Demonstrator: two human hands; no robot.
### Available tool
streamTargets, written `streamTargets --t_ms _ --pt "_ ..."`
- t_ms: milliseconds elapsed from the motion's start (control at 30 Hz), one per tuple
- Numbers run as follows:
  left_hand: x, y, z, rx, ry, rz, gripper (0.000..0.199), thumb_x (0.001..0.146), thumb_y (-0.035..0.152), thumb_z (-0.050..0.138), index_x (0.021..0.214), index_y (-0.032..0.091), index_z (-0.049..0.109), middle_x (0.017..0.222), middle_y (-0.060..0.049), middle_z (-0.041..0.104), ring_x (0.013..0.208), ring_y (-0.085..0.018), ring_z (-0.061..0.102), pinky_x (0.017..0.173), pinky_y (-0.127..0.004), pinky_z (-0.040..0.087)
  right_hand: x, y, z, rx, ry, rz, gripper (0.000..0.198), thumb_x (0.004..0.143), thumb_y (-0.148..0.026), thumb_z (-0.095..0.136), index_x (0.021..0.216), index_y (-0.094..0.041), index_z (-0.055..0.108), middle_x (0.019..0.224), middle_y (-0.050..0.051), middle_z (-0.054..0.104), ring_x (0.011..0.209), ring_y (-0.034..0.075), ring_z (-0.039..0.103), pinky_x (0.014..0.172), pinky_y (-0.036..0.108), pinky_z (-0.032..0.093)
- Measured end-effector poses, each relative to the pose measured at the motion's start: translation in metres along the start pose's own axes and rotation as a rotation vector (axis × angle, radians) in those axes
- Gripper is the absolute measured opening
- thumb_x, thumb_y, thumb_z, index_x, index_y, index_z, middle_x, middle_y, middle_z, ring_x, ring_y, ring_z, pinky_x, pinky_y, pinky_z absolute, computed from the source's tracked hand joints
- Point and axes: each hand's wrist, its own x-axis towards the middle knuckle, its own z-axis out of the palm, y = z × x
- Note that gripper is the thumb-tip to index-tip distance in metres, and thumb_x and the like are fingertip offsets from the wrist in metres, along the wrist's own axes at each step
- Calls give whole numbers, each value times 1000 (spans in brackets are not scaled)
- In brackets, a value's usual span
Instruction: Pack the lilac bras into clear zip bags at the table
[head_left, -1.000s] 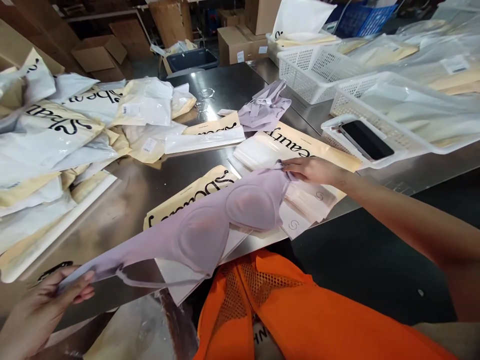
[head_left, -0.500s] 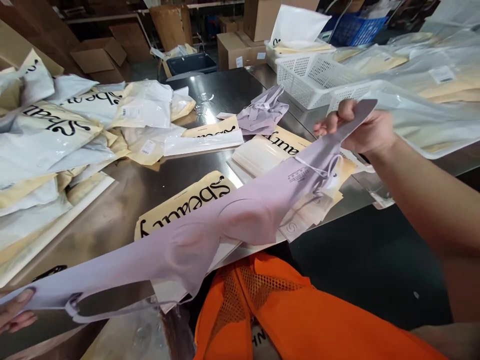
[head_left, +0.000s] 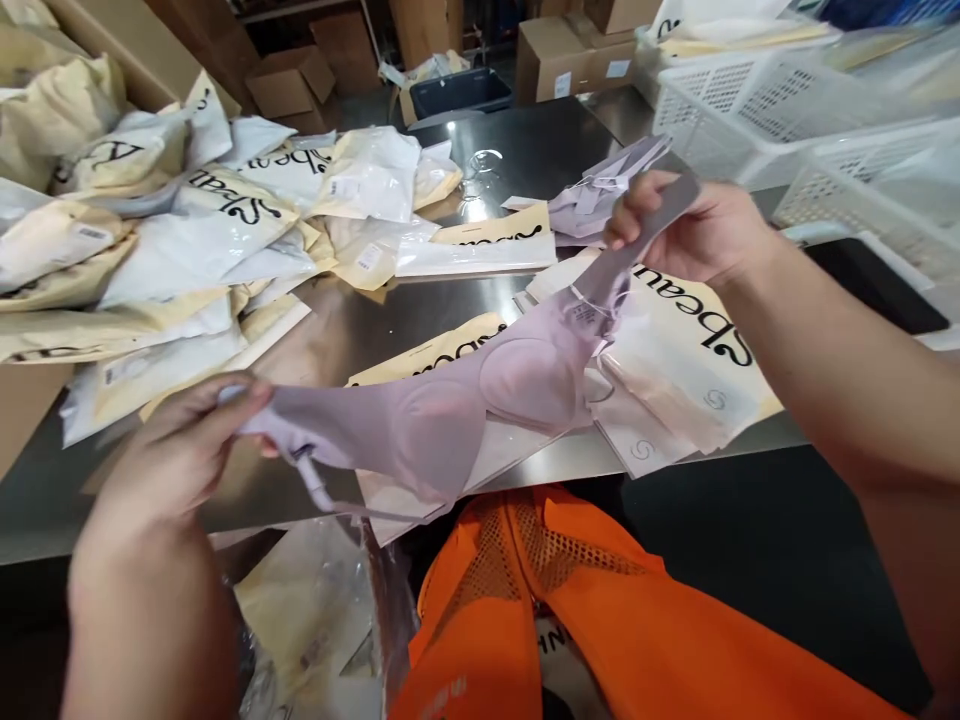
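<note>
A lilac bra [head_left: 442, 430] hangs between my two hands above the front of the steel table, its cup insides facing me. My left hand [head_left: 202, 430] pinches one end of its band at the left. At the upper right my right hand [head_left: 694, 225] grips the other end, fingers closed round it. Printed bags lie below: one yellowish bag [head_left: 435, 348] partly under the bra, and a stack of bags [head_left: 690, 350] below my right hand. Behind my right hand lies a folded lilac garment [head_left: 592, 200].
Packed bags [head_left: 217, 220] are heaped on the left of the steel table [head_left: 315, 345]. White plastic baskets [head_left: 742, 110] and a dark phone-like object [head_left: 874, 285] are at right. Cardboard boxes [head_left: 577, 55] and a dark bin [head_left: 461, 92] stand behind. Below the edge is a plastic-lined container [head_left: 315, 600].
My left hand has come in from the far left, and the bra is less stretched. The view has shifted left. My right hand keeps its grip.
</note>
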Motion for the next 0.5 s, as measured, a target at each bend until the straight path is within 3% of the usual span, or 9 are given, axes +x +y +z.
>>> streamTargets --t_ms 33,100,167,267,367,433,500 --pt "2 15 13 -102 -46 -3 22 72 37 71 68 20 58 55 7 61 51 -9 56 51 -21 48 3 1 19 -11 -109 30 40 93 -13 17 64 -3 42 67 -7 63 85 3 66 77 30 44" --pt "7 39 39 -250 -131 16 20 71 33 72 69 20 57 52 6 59 42 -10 54 43 -21 45 4 4 56 -66 -310 52 15 86 -12 53 95 -6 63 91 -1 73 96 11 69 85 30 50" --pt "15 52 65 -341 -178 50 20 73 33 71 74 20 57 53 4 60 40 -13 57 39 -22 45 1 4 83 -127 -395 -27 44 72 -9 74 115 -16 67 119 4 70 114 18 65 93 31 54" --pt "29 54 101 -403 -319 62 30 78 45 72 83 19 58 64 -1 68 53 -19 69 49 -28 55 -15 4 97 -153 -253 -248 50 71 -12 79 118 -22 67 123 3 67 121 20 61 98 31 54" --pt "40 40 119 -269 -472 67 50 80 65 65 93 17 65 86 -9 74 72 -23 74 63 -32 59 -47 18 86 -157 65 -326 30 75 -15 76 104 -22 70 106 1 71 101 17 67 81 27 58" --pt "46 25 120 -153 -406 97 57 82 71 59 99 17 67 96 -10 74 82 -24 73 69 -33 58 -76 42 83 -103 158 -138 18 78 -20 74 96 -21 71 90 2 71 80 16 68 67 26 57" --pt "53 9 118 -23 -276 136 54 85 69 55 101 19 69 100 -9 74 91 -24 71 78 -34 56 -106 73 92 73 80 265 23 76 -26 73 97 -19 73 82 5 72 74 19 70 68 31 59"
